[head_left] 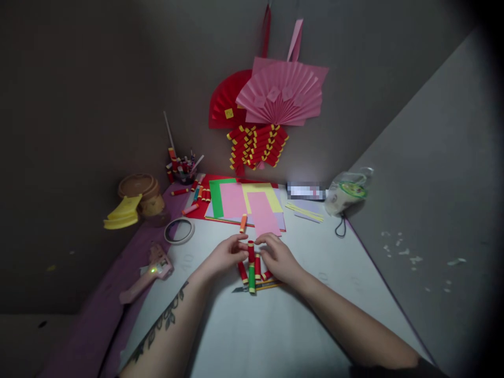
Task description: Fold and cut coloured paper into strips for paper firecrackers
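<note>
Here I am, left hand (228, 255) and right hand (281, 261) flanking the red roll (251, 253) above the worktop (236, 336), fingers curled but parted; contact, I can't tell. Green roll (252, 279) right in front!

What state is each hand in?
Left hand: open, curved beside a red roll; contact unclear.
Right hand: open, curved on that roll's other side; contact unclear.

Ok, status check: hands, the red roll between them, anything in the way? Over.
Left hand and right hand flanking red roll; contact unclear. Green roll just below it in view. Craft knife close by, blade pointing left, possible hazard.
</note>
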The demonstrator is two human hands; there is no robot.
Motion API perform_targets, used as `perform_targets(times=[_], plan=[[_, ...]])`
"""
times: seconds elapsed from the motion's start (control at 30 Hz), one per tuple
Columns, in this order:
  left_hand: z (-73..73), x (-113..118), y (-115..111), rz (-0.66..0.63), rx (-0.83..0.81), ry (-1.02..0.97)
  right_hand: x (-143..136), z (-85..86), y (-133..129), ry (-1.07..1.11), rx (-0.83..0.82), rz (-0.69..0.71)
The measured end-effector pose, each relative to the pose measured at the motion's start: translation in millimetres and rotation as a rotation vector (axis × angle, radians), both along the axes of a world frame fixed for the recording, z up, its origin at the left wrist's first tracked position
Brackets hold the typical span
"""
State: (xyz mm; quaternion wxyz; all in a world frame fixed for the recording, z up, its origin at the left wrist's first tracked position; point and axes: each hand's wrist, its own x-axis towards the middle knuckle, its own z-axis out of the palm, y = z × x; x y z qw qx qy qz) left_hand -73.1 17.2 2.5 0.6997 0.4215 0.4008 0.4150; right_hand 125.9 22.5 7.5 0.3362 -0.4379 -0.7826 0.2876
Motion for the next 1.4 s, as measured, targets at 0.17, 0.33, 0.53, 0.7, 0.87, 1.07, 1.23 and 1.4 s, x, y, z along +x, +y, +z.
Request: perform_targets(times=[0.17,0.33,0.53,0.7,0.87,1.07,1.23,1.4], plan=[[-7.1,2,5,0.146,0.103,0.174,-8,2.0,4,-0.01,-0.069,-0.021],[-11.6,3,7,0.135,0.122,0.244,-12,-1.4,3,0.042,-0.175,-0.004],[16.7,-4,4,0.422,0.236,0.217,-10,20.2,-4,0.263,0.032,-0.251],[33.2,6,-12,0.526,0.491,0.24,-11,43.1,-17,0.334,0.162,-0.234],[31.4,15,-22,0.496,0.601,0.293,-12,47.8,-21,0.341,0.166,-0.246],[35.8,15,-31,0.487,0.768,0.425,-12,43.7,-18,0.455,0.05,-0.187],[36.8,16,-34,0.46,1.0,0.46,-9,41.8,-12,0.556,-0.059,-0.103],[34.9,16,-31,0.319,0.777,0.413,-1,40.3,-9,0.507,-0.035,0.008]])
